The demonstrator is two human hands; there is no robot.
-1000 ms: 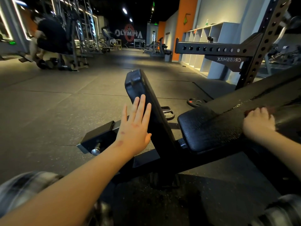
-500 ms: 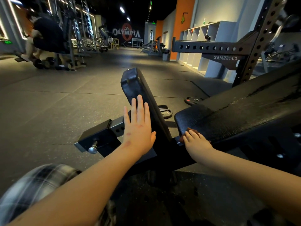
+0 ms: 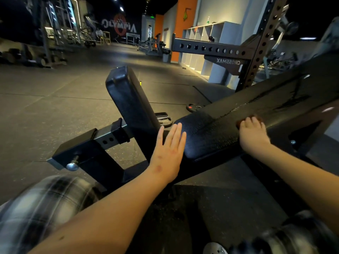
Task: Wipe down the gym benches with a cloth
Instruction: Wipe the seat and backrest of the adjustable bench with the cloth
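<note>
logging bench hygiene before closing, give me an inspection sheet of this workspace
surface: long black padded bench pad, wet streaks along it; raised black seat pad beside it
job's things: brown cloth under right hand, mostly hidden
clutter: black weight plate on dark rubber floor
grippers: left hand flat, fingers straight, at the pad's end; right hand curled on the cloth
cables: nothing seen
surroundings: perforated steel rack, white cubby shelves

Dim interior. Ceiling lights [image 3: 121, 8] form small hot spots; floor [image 3: 55, 99] shows warm sheen. Glare streaks the surface [image 3: 238, 108]. Edges bend; plaid knee [image 3: 45, 208] is blurred.
</note>
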